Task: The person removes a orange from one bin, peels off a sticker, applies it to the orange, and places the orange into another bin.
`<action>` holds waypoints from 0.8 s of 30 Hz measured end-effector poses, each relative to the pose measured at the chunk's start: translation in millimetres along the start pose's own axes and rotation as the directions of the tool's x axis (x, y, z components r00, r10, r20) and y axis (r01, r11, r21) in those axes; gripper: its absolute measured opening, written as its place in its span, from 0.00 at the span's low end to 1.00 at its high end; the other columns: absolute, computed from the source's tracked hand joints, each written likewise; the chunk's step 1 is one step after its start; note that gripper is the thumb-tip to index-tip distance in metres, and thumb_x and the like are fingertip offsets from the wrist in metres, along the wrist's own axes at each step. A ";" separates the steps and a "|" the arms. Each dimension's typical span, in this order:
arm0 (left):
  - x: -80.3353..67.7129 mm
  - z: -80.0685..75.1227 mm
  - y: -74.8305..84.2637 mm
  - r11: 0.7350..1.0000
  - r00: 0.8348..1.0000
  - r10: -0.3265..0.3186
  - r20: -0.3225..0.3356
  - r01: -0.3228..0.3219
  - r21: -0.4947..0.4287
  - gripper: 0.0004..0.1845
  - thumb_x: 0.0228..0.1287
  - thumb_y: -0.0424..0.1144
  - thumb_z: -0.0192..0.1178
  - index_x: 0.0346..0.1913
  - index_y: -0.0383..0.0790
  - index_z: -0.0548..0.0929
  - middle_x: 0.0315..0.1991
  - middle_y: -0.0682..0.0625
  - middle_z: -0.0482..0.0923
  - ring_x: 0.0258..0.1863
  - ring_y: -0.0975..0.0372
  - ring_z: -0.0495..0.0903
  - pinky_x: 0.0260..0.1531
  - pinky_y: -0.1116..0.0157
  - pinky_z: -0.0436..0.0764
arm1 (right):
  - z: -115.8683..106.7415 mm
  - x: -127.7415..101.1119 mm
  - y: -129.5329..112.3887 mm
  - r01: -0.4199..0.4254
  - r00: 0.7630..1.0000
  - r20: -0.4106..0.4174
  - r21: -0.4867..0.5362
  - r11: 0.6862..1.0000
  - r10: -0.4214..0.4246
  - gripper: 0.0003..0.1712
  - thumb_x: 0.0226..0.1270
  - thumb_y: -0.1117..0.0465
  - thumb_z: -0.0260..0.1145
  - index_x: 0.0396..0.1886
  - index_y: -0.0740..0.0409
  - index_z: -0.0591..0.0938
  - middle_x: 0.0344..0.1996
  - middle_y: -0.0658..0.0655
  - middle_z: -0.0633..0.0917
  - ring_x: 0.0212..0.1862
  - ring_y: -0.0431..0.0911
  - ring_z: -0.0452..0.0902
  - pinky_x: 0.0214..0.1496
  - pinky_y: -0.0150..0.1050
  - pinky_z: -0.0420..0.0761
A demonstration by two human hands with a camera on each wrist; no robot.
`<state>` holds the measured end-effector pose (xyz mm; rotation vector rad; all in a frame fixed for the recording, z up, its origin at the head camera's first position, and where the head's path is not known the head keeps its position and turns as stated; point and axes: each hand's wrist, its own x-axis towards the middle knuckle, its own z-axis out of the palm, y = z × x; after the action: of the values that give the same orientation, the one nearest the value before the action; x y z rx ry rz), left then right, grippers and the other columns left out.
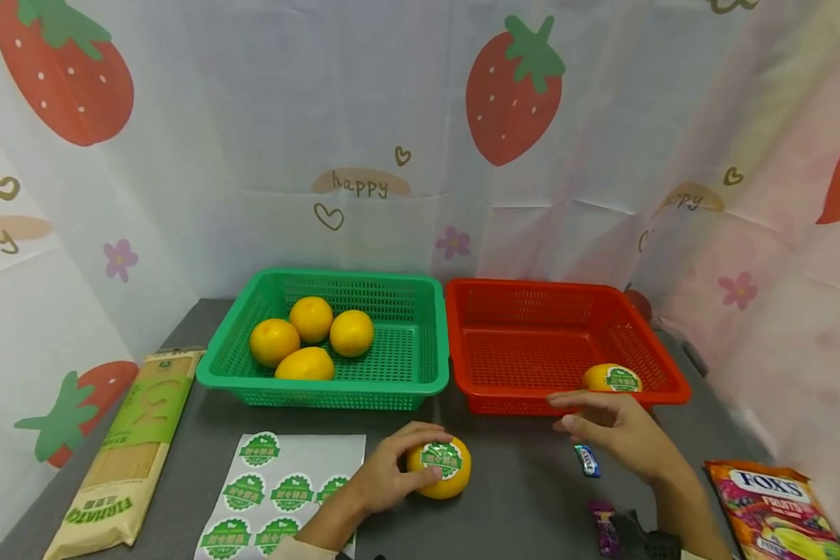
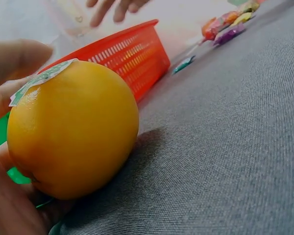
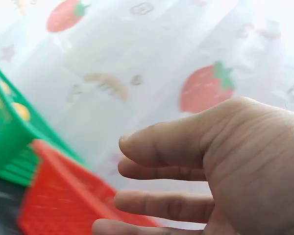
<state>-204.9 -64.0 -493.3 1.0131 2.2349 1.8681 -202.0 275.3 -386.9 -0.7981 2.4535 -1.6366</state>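
Note:
My left hand (image 1: pixel 390 473) grips an orange (image 1: pixel 456 481) on the table, the fingers around its far side and the thumb at its green-and-white sticker (image 1: pixel 439 457). In the left wrist view the orange (image 2: pixel 78 132) sits on the grey cloth, the sticker's edge lifting a little from the peel. My right hand (image 1: pixel 623 432), holding nothing, hovers at the front of the red basket (image 1: pixel 504 404) with fingers loosely bent. Inside that basket, near its front right, lies another orange (image 1: pixel 595 378) with the same sticker.
A green basket (image 1: pixel 322 397) at back left holds several oranges without visible stickers. The sticker sheet (image 1: pixel 266 498) lies left of my left hand, beside a noodle pack (image 1: pixel 129 443). Small candies (image 1: pixel 587 460) and a fruit candy bag (image 1: pixel 777 509) are at right. A printed curtain hangs behind.

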 end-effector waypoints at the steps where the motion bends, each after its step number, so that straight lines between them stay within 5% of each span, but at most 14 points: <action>1: 0.0 0.3 0.4 1.000 1.000 -0.006 0.001 0.006 0.008 0.21 0.62 0.40 0.64 0.59 0.43 0.80 0.59 0.45 0.72 0.56 0.55 0.72 0.52 0.61 0.74 | -6.9 -3.9 -3.4 0.012 0.999 -0.043 -0.042 0.999 -0.013 0.18 0.70 0.68 0.61 0.57 0.69 0.78 0.52 0.62 0.81 0.42 0.51 0.83 0.42 0.43 0.82; 4: -0.1 0.8 1.1 1.000 1.000 -0.013 -0.001 0.013 0.022 0.22 0.60 0.40 0.67 0.59 0.45 0.80 0.58 0.48 0.73 0.56 0.56 0.72 0.52 0.61 0.74 | -24.6 -13.4 -7.8 0.026 0.973 -0.222 -0.180 0.983 -0.067 0.17 0.68 0.68 0.63 0.56 0.67 0.80 0.45 0.54 0.83 0.38 0.47 0.80 0.39 0.36 0.81; 8: -0.5 0.2 0.6 1.000 1.000 -0.022 -0.012 0.023 0.022 0.22 0.60 0.40 0.67 0.58 0.45 0.80 0.58 0.45 0.73 0.56 0.56 0.72 0.52 0.61 0.74 | -43.5 -18.9 2.7 -0.051 0.861 -0.488 -0.361 0.931 -0.142 0.17 0.65 0.66 0.67 0.53 0.63 0.82 0.49 0.53 0.79 0.43 0.42 0.73 0.39 0.28 0.72; 10: -0.2 0.0 1.3 0.999 0.999 -0.026 -0.020 0.026 0.023 0.21 0.60 0.39 0.67 0.58 0.45 0.81 0.58 0.45 0.73 0.56 0.56 0.72 0.52 0.61 0.74 | -52.6 -20.2 12.0 -0.120 0.815 -0.564 -0.389 0.913 -0.133 0.20 0.64 0.63 0.68 0.55 0.63 0.81 0.55 0.55 0.75 0.52 0.44 0.68 0.46 0.31 0.67; 12: 0.7 0.4 2.2 0.999 0.999 -0.033 -0.025 0.034 0.030 0.21 0.61 0.38 0.67 0.57 0.45 0.80 0.58 0.45 0.73 0.56 0.57 0.72 0.52 0.62 0.74 | -60.3 -21.6 21.2 -0.170 0.794 -0.597 -0.399 0.901 -0.115 0.22 0.64 0.60 0.68 0.56 0.65 0.79 0.63 0.59 0.70 0.61 0.52 0.63 0.57 0.42 0.65; 14: 1.7 1.0 3.1 0.998 0.999 -0.037 -0.028 0.038 0.040 0.21 0.61 0.36 0.67 0.57 0.44 0.80 0.58 0.45 0.73 0.55 0.57 0.72 0.51 0.62 0.75 | -66.4 -23.1 30.8 -0.195 0.793 -0.602 -0.395 0.898 -0.092 0.25 0.64 0.58 0.67 0.56 0.67 0.78 0.67 0.64 0.65 0.67 0.61 0.55 0.64 0.58 0.58; 17: 2.6 2.1 4.0 0.998 0.999 -0.041 -0.036 0.043 0.055 0.21 0.59 0.33 0.68 0.57 0.40 0.80 0.58 0.44 0.73 0.54 0.56 0.73 0.50 0.62 0.75 | -71.9 -24.9 44.5 -0.211 0.806 -0.590 -0.374 0.903 -0.056 0.26 0.64 0.57 0.66 0.56 0.70 0.77 0.70 0.69 0.59 0.68 0.71 0.47 0.59 0.76 0.47; 24: 2.8 2.7 8.0 0.993 0.996 -0.073 -0.052 0.077 0.090 0.22 0.56 0.35 0.70 0.56 0.42 0.81 0.54 0.50 0.75 0.50 0.58 0.75 0.47 0.63 0.76 | -78.6 -29.2 67.7 -0.284 0.822 -0.564 -0.282 0.916 0.081 0.33 0.67 0.51 0.65 0.62 0.71 0.71 0.74 0.67 0.51 0.70 0.72 0.41 0.58 0.77 0.46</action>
<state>-202.4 -59.9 -485.9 0.8913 2.3712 1.7932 -229.6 374.3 -419.4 -0.0827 3.1569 -1.5198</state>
